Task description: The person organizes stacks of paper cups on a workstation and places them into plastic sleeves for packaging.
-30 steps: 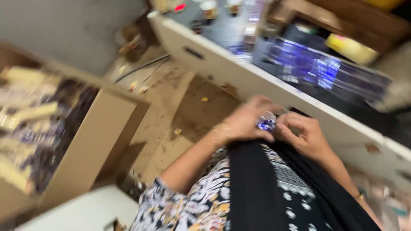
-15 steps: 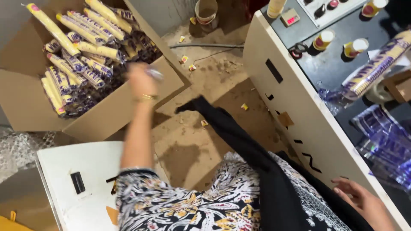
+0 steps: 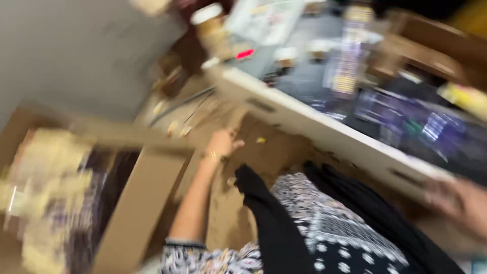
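The left hand is held loosely curled and empty over the dusty floor, just right of the open brown cardboard box of yellow-purple packets. The blurred right hand is seen below the white counter edge; its grip cannot be told.

Left hand is off the cardboard box now, pulled back toward 3 o'clock over the dirt floor. Right hand shows more at the white table edge. View now heavily blurred.
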